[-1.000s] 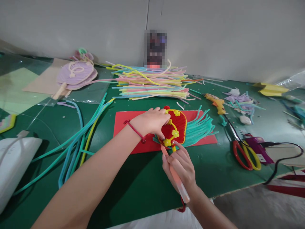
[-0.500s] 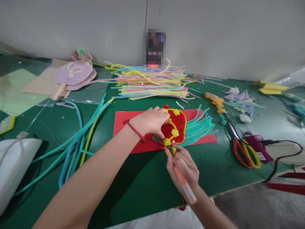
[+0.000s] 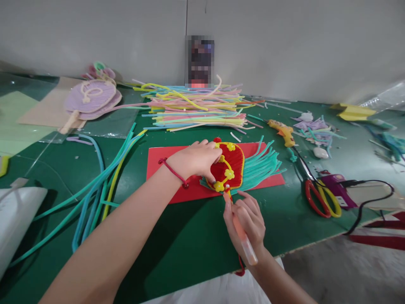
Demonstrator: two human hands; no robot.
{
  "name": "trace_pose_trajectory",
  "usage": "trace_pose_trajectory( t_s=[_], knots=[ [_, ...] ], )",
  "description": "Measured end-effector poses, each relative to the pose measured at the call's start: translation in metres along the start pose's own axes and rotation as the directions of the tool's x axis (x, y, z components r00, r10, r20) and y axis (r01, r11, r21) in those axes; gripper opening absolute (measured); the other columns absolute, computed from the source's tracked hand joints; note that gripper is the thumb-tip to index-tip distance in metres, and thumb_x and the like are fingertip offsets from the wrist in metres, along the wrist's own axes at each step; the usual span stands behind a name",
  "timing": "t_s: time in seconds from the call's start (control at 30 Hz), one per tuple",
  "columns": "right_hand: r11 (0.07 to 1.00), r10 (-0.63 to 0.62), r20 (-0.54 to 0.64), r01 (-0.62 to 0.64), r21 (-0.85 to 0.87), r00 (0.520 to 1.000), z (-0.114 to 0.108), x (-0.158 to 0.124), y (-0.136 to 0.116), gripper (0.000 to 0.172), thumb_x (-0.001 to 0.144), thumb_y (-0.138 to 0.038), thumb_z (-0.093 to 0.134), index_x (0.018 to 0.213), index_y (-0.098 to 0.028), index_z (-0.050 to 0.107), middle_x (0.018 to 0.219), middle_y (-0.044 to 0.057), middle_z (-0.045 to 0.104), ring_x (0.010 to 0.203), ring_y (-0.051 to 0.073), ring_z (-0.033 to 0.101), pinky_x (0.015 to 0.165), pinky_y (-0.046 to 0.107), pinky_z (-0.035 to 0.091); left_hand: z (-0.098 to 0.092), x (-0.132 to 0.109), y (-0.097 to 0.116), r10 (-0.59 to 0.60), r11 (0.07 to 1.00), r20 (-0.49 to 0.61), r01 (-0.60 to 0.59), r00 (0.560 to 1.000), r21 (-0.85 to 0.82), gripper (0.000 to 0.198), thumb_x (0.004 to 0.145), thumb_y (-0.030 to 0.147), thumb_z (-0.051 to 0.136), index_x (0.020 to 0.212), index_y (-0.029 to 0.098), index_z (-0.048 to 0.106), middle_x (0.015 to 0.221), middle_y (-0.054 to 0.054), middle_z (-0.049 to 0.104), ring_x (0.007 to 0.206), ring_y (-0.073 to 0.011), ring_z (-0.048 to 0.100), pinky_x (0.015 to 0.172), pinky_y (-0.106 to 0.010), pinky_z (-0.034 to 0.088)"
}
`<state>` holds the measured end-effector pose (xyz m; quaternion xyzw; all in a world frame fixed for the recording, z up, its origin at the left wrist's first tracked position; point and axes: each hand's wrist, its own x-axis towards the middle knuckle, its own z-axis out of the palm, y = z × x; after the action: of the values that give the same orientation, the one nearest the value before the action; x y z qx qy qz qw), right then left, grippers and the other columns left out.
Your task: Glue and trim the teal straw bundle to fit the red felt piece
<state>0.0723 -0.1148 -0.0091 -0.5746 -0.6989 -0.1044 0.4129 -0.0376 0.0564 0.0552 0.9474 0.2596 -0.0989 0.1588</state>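
A small red fan-shaped piece (image 3: 234, 162) of fuzzy stems, with a yellow edge and yellow flowers, lies on a red card (image 3: 158, 181). My left hand (image 3: 202, 160) holds it down from the left, thumb at the lower flower and fingers over the upper edge. In my right hand (image 3: 247, 217) is an orange pen-like tool (image 3: 242, 232) with a clear end. Its tip sits just below a white pearl (image 3: 227, 186) at the fan's bottom edge; whether they touch, I cannot tell. Teal strands (image 3: 261, 164) fan out to the right from under the red piece.
A pile of pastel fuzzy stems (image 3: 196, 107) lies at the back. Lilac fans (image 3: 91, 97) and loose teal stems (image 3: 91, 198) are leftward. Rightward are a yellow glue gun (image 3: 281, 131), scissors (image 3: 316, 200), a purple power block (image 3: 335, 190) with a cable, and scraps (image 3: 316, 126).
The tool's tip has shifted right, from left of the pearl to just beneath it. My right index finger has moved away from the pearl. My left hand stays on the fan.
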Motion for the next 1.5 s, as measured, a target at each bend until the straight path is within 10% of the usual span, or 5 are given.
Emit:
trace_pose_trajectory(
  t_s=[1.5],
  knots=[
    [0.985, 0.053, -0.011, -0.05, 0.162, 0.999, 0.0034, -0.0001, 0.0008, 0.031, 0.075, 0.003, 0.061, 0.072, -0.022, 0.044, 0.057, -0.008, 0.041, 0.052, 0.008, 0.046, 0.08, 0.037, 0.055, -0.0011, 0.0006, 0.0013, -0.019, 1.0, 0.017, 0.019, 1.0, 0.002, 0.045, 0.067, 0.048, 0.073, 0.094, 0.018, 0.052, 0.106, -0.008, 0.052, 0.099, -0.0252, 0.047, 0.073, -0.03, 0.038]
  ],
)
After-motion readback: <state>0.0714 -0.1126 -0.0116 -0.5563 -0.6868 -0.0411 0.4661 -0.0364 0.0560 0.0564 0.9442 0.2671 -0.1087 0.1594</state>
